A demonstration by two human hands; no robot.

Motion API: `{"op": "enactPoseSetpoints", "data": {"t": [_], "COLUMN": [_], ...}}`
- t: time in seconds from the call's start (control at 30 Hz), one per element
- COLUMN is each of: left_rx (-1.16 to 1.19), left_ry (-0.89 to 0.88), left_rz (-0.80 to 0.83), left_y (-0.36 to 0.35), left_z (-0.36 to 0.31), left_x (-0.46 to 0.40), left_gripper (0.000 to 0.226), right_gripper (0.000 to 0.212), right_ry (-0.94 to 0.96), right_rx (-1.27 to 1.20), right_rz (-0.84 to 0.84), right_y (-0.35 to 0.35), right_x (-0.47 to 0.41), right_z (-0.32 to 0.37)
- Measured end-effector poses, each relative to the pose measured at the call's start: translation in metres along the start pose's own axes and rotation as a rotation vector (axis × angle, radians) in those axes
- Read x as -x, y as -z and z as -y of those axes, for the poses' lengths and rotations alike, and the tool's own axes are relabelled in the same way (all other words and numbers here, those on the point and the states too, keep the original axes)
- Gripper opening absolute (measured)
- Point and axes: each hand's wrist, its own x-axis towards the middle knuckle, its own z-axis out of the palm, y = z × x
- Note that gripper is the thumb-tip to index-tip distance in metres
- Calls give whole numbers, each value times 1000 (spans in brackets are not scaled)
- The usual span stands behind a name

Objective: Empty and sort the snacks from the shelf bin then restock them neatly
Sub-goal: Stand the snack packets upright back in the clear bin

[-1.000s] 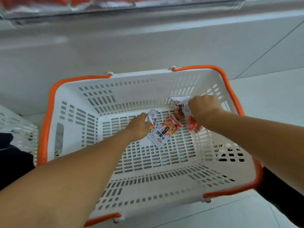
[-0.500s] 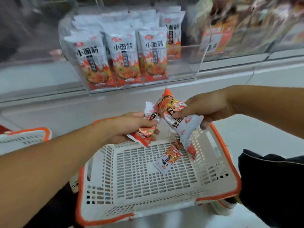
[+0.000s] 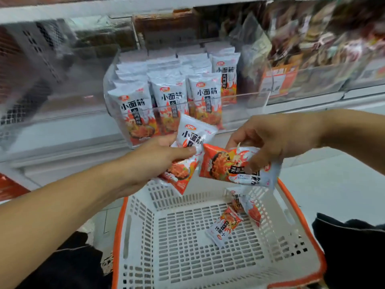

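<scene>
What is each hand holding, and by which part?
Left hand: upright snack packet, gripped mid-body. Right hand: sideways snack packet, pinched along its upper edge.

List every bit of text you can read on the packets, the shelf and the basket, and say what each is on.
"小面筋": upright packets in the clear shelf bin, large dark characters.
"小面筋": packet in the left hand.
"面味": packet in the right hand, rest of line covered by fingers.
Red oval brand logos on the packets: blurred.
Orange shelf tag: blurred.
Packets in the basket: too small to read.
</scene>
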Motion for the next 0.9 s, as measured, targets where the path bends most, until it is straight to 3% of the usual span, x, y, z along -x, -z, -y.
{"op": "enactPoseSetpoints", "data": {"t": [0.1,0.2,0.33,0.4,0.5,0.6,0.73,0.8,0.87,0.9], "left_rx": [-143,-126,152,180,22,38,23,44,-22,-88], "left_ry": [37,8,82,78,-82,-100,-87,-61,-64,-75], "left_rz": [-3,28,155,271,270,214,263,256,211,198], "left_y": [-1,-7,-22,-30,-41,-44,-42,-43,-42,-41], "left_z": [1,-4,-17,-20,-17,-14,-10,-7,-3,-1], "left_x": [-16,-21,-23,-20,-15,-13,-16,-15,-15,-16], "left_gripper": [14,13,33,51,54,56,57,58,58,60], "right_gripper": [28,29,31,34,38,34,56,49,39,44], "right_ry": [14,52,66,86,116,92,67,51,39,31], "right_rx": [56,122,68,20,-142,-420,-733,-691,-393,-216], "right_rz": [-35,-84,-273,-359,-473,-515,-451,-443,-450,-454], "right_y": [5,6,6,5,0,-8,-13,-13,-9,-6], "right_x": [1,-3,-8,-10,-13,-15,-15,-15,-12,-10], "right_z": [7,17,18,13,8,5,1,0,0,0]}}
